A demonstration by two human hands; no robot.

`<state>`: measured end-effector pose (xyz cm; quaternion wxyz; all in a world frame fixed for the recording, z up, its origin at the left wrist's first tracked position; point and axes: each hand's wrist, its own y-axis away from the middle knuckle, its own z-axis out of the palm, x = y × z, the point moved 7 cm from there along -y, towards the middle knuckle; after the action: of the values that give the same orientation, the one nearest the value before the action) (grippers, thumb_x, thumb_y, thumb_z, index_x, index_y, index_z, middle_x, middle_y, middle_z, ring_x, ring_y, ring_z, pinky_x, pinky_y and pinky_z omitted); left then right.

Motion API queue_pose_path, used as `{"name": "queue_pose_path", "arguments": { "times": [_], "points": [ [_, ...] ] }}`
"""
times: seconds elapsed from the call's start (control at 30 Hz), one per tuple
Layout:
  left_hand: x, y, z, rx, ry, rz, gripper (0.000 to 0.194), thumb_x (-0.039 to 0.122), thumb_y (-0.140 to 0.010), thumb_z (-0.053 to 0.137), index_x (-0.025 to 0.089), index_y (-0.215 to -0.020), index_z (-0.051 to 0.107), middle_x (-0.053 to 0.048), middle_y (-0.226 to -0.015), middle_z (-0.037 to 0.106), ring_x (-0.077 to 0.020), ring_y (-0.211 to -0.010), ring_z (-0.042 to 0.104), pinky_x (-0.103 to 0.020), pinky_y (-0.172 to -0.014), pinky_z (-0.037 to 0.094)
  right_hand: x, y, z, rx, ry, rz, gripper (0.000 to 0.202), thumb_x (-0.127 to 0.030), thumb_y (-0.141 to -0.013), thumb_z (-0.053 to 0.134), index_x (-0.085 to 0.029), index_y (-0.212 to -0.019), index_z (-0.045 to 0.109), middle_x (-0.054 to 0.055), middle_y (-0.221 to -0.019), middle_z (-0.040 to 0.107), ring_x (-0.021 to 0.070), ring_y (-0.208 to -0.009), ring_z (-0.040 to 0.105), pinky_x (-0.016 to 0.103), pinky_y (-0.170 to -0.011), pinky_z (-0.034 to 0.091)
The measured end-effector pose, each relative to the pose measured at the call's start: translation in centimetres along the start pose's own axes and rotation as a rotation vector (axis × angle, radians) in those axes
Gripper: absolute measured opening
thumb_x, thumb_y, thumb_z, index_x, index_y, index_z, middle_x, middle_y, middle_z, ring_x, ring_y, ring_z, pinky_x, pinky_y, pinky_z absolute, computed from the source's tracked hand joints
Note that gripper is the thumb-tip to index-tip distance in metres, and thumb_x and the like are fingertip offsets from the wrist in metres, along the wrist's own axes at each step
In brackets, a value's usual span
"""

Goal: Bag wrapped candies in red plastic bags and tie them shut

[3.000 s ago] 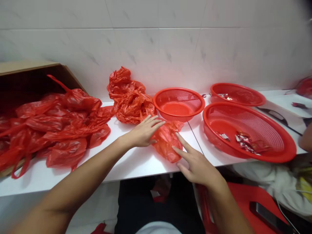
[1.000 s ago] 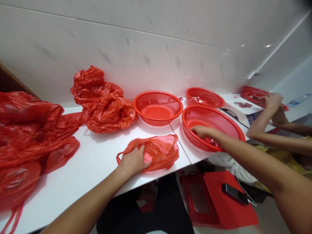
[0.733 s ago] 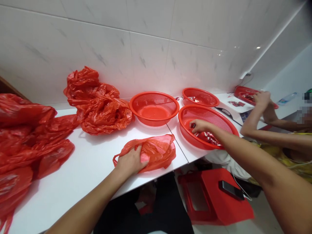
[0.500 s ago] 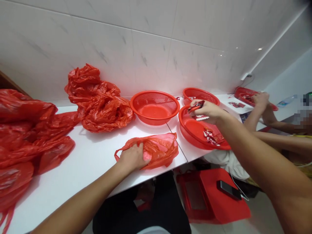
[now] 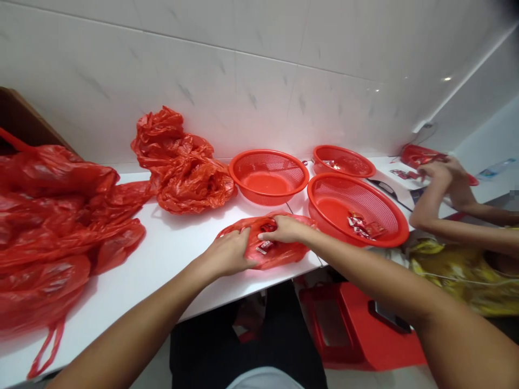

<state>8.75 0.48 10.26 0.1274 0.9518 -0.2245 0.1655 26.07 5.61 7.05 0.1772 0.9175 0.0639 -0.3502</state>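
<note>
My left hand (image 5: 229, 253) grips the near-left side of a thin red plastic bag (image 5: 290, 255), which lies spread with its mouth up on the white table. My right hand (image 5: 287, 229) reaches into that mouth, thumb and fingers around small red-and-white packets (image 5: 265, 247). Its fingertips are partly hidden by the bag. Right of the bag stands a large red mesh basket (image 5: 330, 229) with a few similar packets (image 5: 365, 226) at its bottom.
Behind the bag stands a red basket (image 5: 270, 197), with another basket (image 5: 344, 162) farther right. Filled red bags (image 5: 60, 227) and crumpled red bags (image 5: 182, 167) lie left. A co-worker's hands (image 5: 441, 173) are at the far right. Below is a red stool (image 5: 377, 346).
My right hand has come from over the large basket, leftward into the bag, bringing packets. My left hand stays on the bag. The view has shifted slightly left.
</note>
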Motion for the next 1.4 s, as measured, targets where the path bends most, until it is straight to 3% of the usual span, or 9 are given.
{"name": "queue_pose_path", "arguments": {
  "times": [0.2,0.33,0.47,0.67,0.83,1.0,1.1,1.23,1.4],
  "points": [
    [0.4,2.3,-4.0,0.348,-0.008,0.164,0.056,0.044,-0.093,0.067,0.023,-0.144,0.059,-0.012,-0.126,0.073,-0.0318,-0.112,0.071,-0.04,-0.09,0.058,-5.3,7.8,-5.6,0.241,0.496,-0.237,0.037,-0.045,-0.097,0.065,-0.025,-0.127,0.074,0.009,-0.113,0.08,0.0273,-0.103,0.075,0.034,-0.085,0.054],
    [-0.5,3.2,-6.8,0.685,-0.127,0.13,0.052,0.044,-0.095,0.067,0.02,-0.141,0.062,-0.017,-0.132,0.067,-0.0356,-0.12,0.064,-0.048,-0.104,0.052,-2.5,12.1,-10.8,0.594,0.648,-0.071,0.051,-0.058,-0.093,0.069,-0.023,-0.13,0.07,0.012,-0.106,0.079,0.032,-0.098,0.074,0.038,-0.08,0.053],
    [-2.5,0.5,-6.1,0.393,-0.192,-0.126,0.068,0.048,-0.093,0.067,0.017,-0.152,0.051,-0.019,-0.132,0.069,-0.039,-0.118,0.066,-0.046,-0.096,0.054,2.8,8.2,-13.4,0.476,0.437,0.091,0.1,-0.075,-0.078,0.077,-0.018,-0.156,0.052,0.015,-0.102,0.077,0.0312,-0.087,0.072,0.038,-0.074,0.054],
    [-1.3,0.5,-5.0,0.138,-0.202,-0.161,0.076,0.062,-0.083,0.072,0.024,-0.146,0.056,-0.015,-0.131,0.072,-0.0388,-0.118,0.068,-0.04,-0.089,0.052,0.0,-0.3,-16.0,0.195,0.152,0.097,0.055,-0.058,-0.099,0.064,-0.019,-0.137,0.071,0.002,-0.066,0.066,0.0152,-0.058,0.057,0.027,-0.062,0.045],
    [-3.1,3.2,-4.3,0.251,-0.135,-0.119,0.059,0.048,-0.087,0.069,0.023,-0.139,0.061,-0.013,-0.134,0.068,-0.0312,-0.11,0.07,-0.037,-0.087,0.052,-2.7,4.8,-14.7,0.448,0.455,0.083,0.062,-0.08,-0.09,0.058,-0.021,-0.094,0.077,0.012,-0.083,0.073,0.0271,-0.081,0.067,0.033,-0.068,0.044],
    [-2.2,3.4,-4.6,0.289,0.119,0.008,0.024,0.041,-0.093,0.061,0.021,-0.081,0.067,-0.003,-0.079,0.07,-0.0206,-0.073,0.065,-0.03,-0.063,0.043,2.2,11.5,-11.6,0.389,0.736,0.279,0.043,-0.06,-0.078,0.08,-0.023,-0.062,0.061,0.009,-0.066,0.063,0.0267,-0.066,0.063,0.035,-0.06,0.037],
    [-0.8,3.0,-5.9,0.267,0.552,0.121,0.035,0.047,-0.089,0.072,0.018,-0.072,0.062,-0.001,-0.069,0.065,-0.0151,-0.064,0.06,-0.026,-0.059,0.043,3.9,13.3,-12.1,0.404,0.479,0.085,0.042,-0.05,-0.083,0.074,-0.024,-0.057,0.055,0.006,-0.067,0.062,0.0228,-0.065,0.061,0.036,-0.061,0.04],
    [0.6,3.2,-8.1,0.298,1.07,0.289,0.03,0.044,-0.083,0.083,0.016,-0.087,0.074,-0.006,-0.087,0.075,-0.0174,-0.079,0.069,-0.03,-0.075,0.056,2.7,15.3,-13.4,0.5,-0.336,-0.394,0.041,-0.055,-0.085,0.072,-0.024,-0.061,0.059,0.01,-0.117,0.072,0.0302,-0.107,0.069,0.042,-0.082,0.054],
    [4.6,4.1,-10.0,0.435,0.852,0.391,0.029,0.037,-0.086,0.083,0.021,-0.11,0.082,-0.01,-0.113,0.073,-0.022,-0.1,0.068,-0.038,-0.091,0.058,-2.0,14.3,-9.8,0.358,-0.835,-0.59,0.035,-0.057,-0.081,0.082,-0.037,-0.106,0.068,0.002,-0.095,0.07,0.0255,-0.093,0.07,0.043,-0.083,0.058]
  ]
}}
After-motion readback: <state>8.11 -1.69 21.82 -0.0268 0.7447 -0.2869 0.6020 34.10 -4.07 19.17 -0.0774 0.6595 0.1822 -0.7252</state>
